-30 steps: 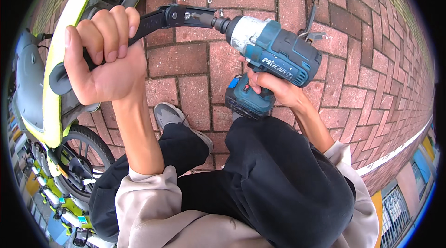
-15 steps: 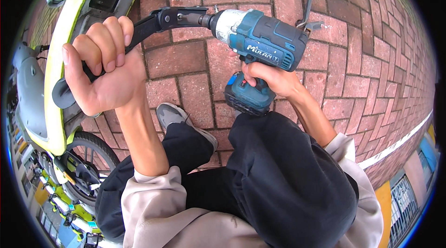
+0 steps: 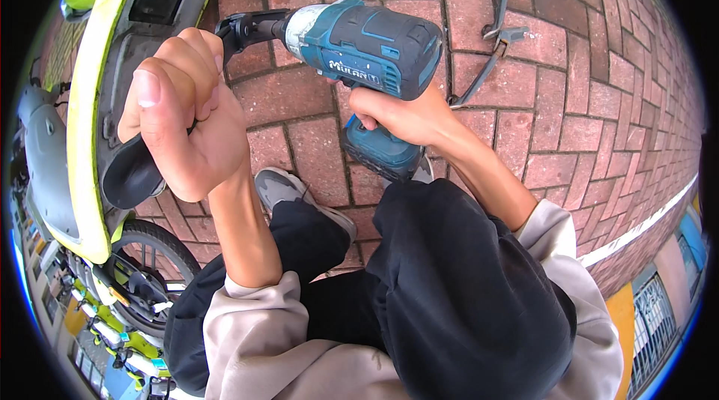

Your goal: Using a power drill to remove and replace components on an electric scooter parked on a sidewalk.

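One driver nosed up to a black bar beside the lime two-wheeler
Fingers of your left hand grip the bar, those of your right hand the driver; brace both firmly and keep the socket straight

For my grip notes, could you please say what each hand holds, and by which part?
The left hand grips the black bar near its rounded end; the right hand holds the blue power driver by its handle.

Reddish brick paving in a staggered pattern, white line along its right side, yellow wall section beside a barred window, even daylight.
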Demonstrator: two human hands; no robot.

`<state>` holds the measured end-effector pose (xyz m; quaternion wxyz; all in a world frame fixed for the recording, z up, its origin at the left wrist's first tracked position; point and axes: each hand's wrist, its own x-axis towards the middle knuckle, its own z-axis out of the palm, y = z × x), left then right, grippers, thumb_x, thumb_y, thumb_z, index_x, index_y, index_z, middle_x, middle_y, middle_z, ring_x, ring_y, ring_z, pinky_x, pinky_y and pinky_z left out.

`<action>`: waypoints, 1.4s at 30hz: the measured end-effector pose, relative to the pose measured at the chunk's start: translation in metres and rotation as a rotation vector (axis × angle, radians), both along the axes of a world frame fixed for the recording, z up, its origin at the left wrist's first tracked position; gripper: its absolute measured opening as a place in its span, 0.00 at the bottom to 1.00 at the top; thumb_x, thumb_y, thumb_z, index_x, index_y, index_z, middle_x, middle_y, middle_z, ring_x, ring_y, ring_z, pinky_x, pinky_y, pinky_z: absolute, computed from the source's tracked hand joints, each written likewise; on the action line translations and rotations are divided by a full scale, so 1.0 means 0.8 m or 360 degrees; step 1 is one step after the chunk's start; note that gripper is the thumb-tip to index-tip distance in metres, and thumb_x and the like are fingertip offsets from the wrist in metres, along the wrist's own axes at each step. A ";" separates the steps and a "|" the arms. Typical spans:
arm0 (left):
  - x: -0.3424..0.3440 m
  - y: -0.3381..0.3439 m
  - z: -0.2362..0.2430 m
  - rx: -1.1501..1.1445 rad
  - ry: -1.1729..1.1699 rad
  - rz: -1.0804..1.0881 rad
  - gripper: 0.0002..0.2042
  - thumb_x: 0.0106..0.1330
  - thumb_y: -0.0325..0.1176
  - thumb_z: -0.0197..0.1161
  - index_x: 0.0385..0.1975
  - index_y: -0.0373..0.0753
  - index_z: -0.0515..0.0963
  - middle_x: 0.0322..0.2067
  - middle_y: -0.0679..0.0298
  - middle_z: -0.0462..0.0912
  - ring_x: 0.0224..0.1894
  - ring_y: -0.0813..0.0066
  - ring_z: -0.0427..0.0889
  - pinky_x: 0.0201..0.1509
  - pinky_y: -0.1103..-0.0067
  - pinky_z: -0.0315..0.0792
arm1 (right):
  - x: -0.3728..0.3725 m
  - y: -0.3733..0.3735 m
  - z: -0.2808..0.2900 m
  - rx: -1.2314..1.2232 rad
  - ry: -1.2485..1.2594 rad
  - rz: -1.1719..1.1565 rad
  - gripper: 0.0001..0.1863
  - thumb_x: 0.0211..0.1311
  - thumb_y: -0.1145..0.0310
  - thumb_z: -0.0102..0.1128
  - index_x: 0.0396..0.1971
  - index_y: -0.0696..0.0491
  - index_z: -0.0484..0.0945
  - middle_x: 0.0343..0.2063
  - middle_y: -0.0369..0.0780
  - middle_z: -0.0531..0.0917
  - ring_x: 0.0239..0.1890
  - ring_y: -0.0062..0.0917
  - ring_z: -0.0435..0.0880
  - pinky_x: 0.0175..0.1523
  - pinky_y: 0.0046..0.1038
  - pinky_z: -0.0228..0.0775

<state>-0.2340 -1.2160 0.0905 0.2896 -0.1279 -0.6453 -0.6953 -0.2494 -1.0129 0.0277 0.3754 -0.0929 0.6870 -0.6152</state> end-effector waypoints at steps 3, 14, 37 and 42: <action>-0.006 -0.001 -0.003 -0.0097 0.0000 0.0102 0.17 0.68 0.31 0.50 0.14 0.37 0.59 0.14 0.68 0.58 0.19 0.79 0.54 0.28 0.76 0.52 | 0.002 -0.030 -0.009 -0.0298 -0.0308 -0.0058 0.13 0.53 0.75 0.55 0.39 0.61 0.78 0.18 0.35 0.76 0.20 0.18 0.74 0.31 0.23 0.67; -0.081 -0.067 -0.006 -0.1109 -0.0001 -0.0050 0.14 0.53 0.23 0.58 0.10 0.35 0.61 0.10 0.64 0.63 0.12 0.72 0.60 0.19 0.76 0.54 | 0.015 -0.192 -0.076 -0.1388 -0.1138 -0.0628 0.09 0.55 0.77 0.52 0.37 0.60 0.73 0.17 0.38 0.74 0.20 0.23 0.73 0.31 0.26 0.67; -0.102 -0.131 0.006 -0.1165 -0.0097 -0.0069 0.18 0.49 0.29 0.65 0.09 0.37 0.60 0.09 0.62 0.58 0.11 0.62 0.63 0.18 0.72 0.55 | 0.009 -0.235 -0.112 -0.1424 -0.1238 -0.0331 0.25 0.69 0.47 0.55 0.50 0.55 0.72 0.44 0.37 0.78 0.46 0.23 0.78 0.51 0.28 0.74; -0.095 -0.140 0.008 -0.1122 -0.0078 -0.0112 0.19 0.49 0.29 0.66 0.09 0.37 0.59 0.10 0.63 0.57 0.11 0.63 0.61 0.17 0.72 0.54 | 0.012 -0.238 -0.105 -0.1353 -0.1256 -0.0314 0.24 0.69 0.47 0.55 0.48 0.53 0.73 0.39 0.36 0.77 0.41 0.22 0.77 0.46 0.28 0.72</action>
